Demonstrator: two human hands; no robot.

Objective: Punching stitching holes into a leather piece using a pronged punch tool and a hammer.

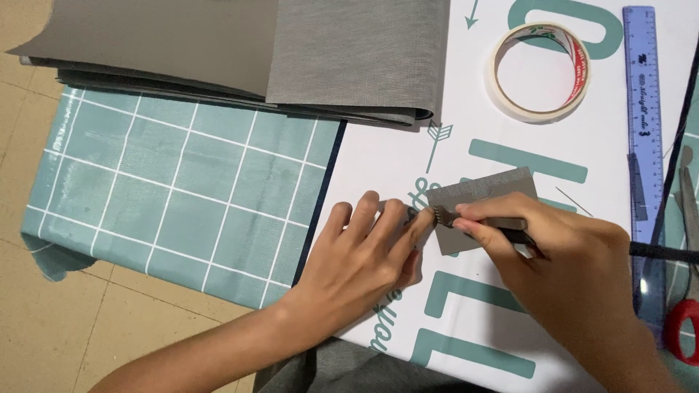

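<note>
Fabric swatch (pixel 486 195): small grey rectangle, flat on white printed sheet (pixel 451 320), just below-left of tape roll (pixel 539 70).
Left hand (pixel 364 255): fingers spread flat on the sheet, index fingertip pressed against swatch's left edge beside a small dark ridged piece (pixel 439 216); kind unclear.
Right hand (pixel 561 262): fingers bunched together, pinching a dark slim tool against swatch's lower left; tip hidden.
Landmark surroundings: blue ruler (pixel 643 116) right of swatch; red-handled scissors (pixel 684 291) further right; folded grey fabric stack (pixel 291 58) above-left; teal grid cloth (pixel 182 189) left.
Risk: swatch likely to skid or twist, held only at one edge; fingertip close to the tool, so a slip could nick it; ridged piece could shift out of line.
</note>
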